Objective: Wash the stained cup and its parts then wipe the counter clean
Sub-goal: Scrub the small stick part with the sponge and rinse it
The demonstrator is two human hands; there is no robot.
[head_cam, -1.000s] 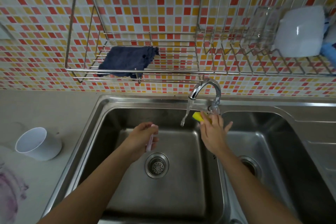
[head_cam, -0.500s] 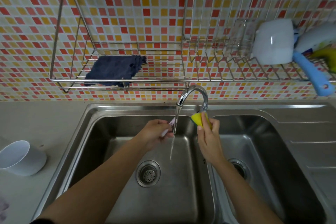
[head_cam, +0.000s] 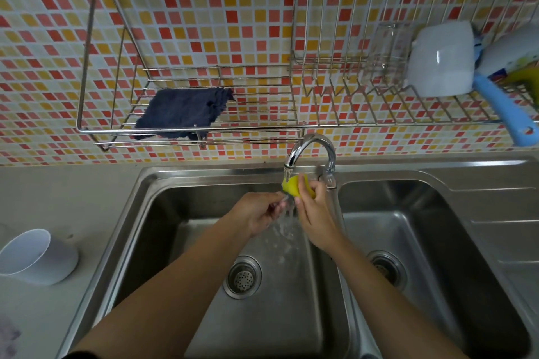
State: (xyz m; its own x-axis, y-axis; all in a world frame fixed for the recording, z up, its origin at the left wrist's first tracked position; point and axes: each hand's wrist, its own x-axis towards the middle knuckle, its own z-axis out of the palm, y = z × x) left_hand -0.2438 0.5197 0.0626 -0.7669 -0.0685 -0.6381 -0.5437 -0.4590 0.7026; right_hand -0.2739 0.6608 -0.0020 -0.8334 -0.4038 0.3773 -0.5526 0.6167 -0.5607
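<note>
A thin pale cup part (head_cam: 285, 199) is pinched in the left hand (head_cam: 256, 213) under the running chrome tap (head_cam: 309, 148), against a yellow sponge (head_cam: 292, 185) gripped by the right hand (head_cam: 315, 221). The white plastic cup (head_cam: 35, 256) lies tipped on the grey counter (head_cam: 87, 198), seemingly unwashed; a purplish stain (head_cam: 8, 335) is not yet wiped.

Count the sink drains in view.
2. One drain sits in the left basin; the other is in the right basin, partly covered by the right arm. No more seem hidden.
</note>
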